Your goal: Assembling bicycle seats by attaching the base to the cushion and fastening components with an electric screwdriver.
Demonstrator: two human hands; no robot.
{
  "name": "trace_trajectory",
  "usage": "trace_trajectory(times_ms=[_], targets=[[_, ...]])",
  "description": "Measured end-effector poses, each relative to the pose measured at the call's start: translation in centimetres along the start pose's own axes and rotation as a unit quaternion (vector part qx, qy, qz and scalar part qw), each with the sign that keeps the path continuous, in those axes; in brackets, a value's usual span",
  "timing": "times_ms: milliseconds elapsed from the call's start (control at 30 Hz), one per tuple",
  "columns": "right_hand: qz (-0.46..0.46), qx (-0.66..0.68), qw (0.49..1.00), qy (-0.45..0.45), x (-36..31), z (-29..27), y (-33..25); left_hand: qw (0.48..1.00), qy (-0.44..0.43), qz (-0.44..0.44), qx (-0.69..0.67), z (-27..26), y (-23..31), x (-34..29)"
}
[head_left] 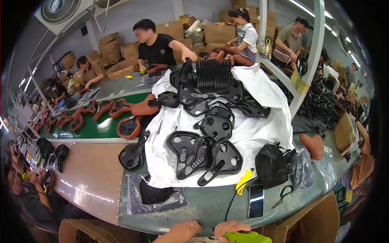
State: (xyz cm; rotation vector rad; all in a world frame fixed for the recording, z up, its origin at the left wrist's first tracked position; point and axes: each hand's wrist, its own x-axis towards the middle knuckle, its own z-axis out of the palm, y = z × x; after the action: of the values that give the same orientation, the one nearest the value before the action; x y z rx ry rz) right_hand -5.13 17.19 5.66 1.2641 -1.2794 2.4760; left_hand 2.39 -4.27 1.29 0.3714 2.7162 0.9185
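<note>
At the near table edge, my right hand [231, 228] is wrapped round a lime-green hand tool [248, 237], cut off by the lower edge of the picture. My left hand [184, 231] is beside it, fingers curled; whatever they hold is hidden. Beyond my hands, several black plastic bicycle saddle shells [222, 160] lie overlapping on a white cloth [162, 158]. Another saddle shell [131, 156] rests at the cloth's left edge. A plastic bag of small black pieces [156, 192] lies open in front of the cloth.
Near right are a yellow box cutter [244, 181], a phone [255, 202], scissors [282, 196] and a black bag [270, 166]. A black cord [231, 202] runs toward my right hand. Brown saddles [129, 127] line a green belt [105, 127]. Cardboard boxes [314, 218] stand below; several co-workers surround the table.
</note>
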Motion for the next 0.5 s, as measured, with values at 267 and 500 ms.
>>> trace_trajectory(times_ms=[267, 500], targets=[[0.202, 0.014, 0.972, 0.119, -1.5, 1.3, 0.5, 0.967, 0.188, 0.169, -0.027, -1.0, 3.1, 1.1], [0.426, 0.003, 0.904, -0.032, -8.4, -3.5, 5.5, 0.967, 0.162, 0.191, 0.032, -1.6, 2.5, 2.1]])
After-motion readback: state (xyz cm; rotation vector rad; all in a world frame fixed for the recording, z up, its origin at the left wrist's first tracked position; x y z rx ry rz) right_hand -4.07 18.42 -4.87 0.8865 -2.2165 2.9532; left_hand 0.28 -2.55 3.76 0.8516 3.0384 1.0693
